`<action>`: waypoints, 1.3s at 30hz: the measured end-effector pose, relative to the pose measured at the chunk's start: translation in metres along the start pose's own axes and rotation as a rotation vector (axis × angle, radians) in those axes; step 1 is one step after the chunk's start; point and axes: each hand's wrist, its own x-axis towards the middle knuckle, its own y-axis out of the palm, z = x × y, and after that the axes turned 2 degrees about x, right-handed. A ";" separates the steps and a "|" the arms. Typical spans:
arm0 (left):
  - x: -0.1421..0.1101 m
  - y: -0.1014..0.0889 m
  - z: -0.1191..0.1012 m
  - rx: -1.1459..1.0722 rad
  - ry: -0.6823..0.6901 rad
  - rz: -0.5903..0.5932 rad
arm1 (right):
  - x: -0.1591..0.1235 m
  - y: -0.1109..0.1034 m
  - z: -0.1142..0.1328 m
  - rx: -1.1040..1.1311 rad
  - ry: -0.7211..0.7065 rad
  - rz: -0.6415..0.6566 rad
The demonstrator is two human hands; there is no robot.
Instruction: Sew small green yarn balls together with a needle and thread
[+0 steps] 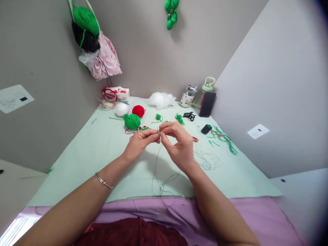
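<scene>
My left hand and my right hand meet above the middle of the table, fingertips pinched close together. A thin dark thread runs down from between them and lies in loose loops on the table near its front edge. At the fingertips a short dark sliver shows; whether it is thread or a needle is too small to tell. Just behind my left hand is a small red, white and green knitted piece, partly covered. An orange-handled tool peeks out beside my right hand.
Behind the hands lie green, red and white yarn balls. White stuffing, a pen cup, a bottle and a phone stand along the back. Green yarn scraps and a black claw clip are on the right.
</scene>
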 end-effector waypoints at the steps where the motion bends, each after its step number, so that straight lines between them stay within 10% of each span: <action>1: 0.000 0.000 -0.001 0.003 0.002 -0.004 | 0.000 0.000 -0.001 -0.013 -0.015 0.000; 39: 0.001 -0.001 0.002 0.049 0.039 0.014 | -0.001 0.000 -0.003 -0.102 -0.088 0.012</action>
